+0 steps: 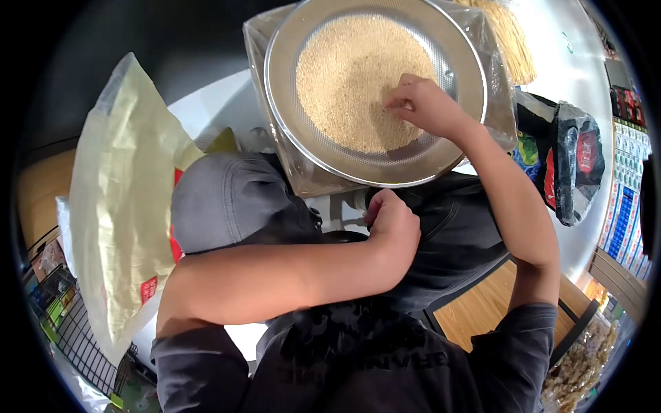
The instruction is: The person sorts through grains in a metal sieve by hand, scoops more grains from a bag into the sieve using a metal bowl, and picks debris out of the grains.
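A wide round metal sieve (286, 110) with a fine mesh holds a spread layer of small pale-tan grains (344, 62). My right hand (423, 103) is over the right part of the grains, its thumb and fingers pinched together; anything between them is too small to make out. Just below the sieve's near rim, my left hand (394, 224) is curled closed above my lap. Its fingertips are partly hidden, so I cannot tell what they hold. Beneath the sieve sits a box-like support wrapped in clear plastic (499, 82).
A large pale-yellow woven sack (127, 193) stands at my left. On the right lie a black plastic package (578, 162) and, farther back, a bundle of straw-coloured stalks (509, 41). Shelved goods (623, 206) line the far right, and a wire rack (79, 323) stands lower left.
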Tool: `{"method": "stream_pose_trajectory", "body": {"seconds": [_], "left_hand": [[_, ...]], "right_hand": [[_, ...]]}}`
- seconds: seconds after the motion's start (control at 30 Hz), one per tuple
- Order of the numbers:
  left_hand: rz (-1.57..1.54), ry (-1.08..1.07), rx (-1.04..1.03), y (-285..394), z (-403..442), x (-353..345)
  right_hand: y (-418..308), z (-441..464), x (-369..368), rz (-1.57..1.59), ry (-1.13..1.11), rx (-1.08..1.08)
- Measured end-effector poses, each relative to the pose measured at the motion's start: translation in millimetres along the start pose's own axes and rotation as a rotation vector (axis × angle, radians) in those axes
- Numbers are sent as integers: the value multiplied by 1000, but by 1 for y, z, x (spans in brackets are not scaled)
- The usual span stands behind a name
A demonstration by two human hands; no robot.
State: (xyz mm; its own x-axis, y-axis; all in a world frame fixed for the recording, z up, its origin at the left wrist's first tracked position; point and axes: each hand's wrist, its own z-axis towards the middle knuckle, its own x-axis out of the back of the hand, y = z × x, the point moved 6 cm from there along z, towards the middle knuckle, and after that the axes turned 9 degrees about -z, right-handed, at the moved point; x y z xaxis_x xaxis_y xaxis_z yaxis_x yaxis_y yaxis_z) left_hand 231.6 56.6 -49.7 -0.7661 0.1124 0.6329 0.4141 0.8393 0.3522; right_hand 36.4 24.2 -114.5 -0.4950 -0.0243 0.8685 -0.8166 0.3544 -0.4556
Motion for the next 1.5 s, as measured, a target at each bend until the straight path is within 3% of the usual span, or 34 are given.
{"method": "stream_pose_trajectory", "body": {"seconds": [0.17,0.3,0.57,0.63,1.0,1.1,1.27,1.33,1.4,1.5], "left_hand": [[162,41,36,-6,-5,12],[236,69,24,-5,-4,17],[164,130,16,-4,-15,25],[236,145,111,-9,-14,22],[221,129,64,-4,-10,16],[206,127,67,-8,-10,21],[206,141,67,-15,-11,33],[179,169,88,-17,-13,38],[176,174,78,-17,-14,39],[181,183,85,-16,-15,39]], "right_hand": [[-4,4,2,-20,-34,-146],[-6,8,-4,-48,-90,-138],[-7,14,-10,6,-80,-166],[-4,15,-12,22,-71,-162],[-3,13,-8,-25,-59,-131],[1,10,-2,71,-88,-227],[9,-4,52,165,169,-185],[13,-19,73,185,164,-289],[12,-40,93,402,261,-439],[28,-85,113,364,411,-624]]}}
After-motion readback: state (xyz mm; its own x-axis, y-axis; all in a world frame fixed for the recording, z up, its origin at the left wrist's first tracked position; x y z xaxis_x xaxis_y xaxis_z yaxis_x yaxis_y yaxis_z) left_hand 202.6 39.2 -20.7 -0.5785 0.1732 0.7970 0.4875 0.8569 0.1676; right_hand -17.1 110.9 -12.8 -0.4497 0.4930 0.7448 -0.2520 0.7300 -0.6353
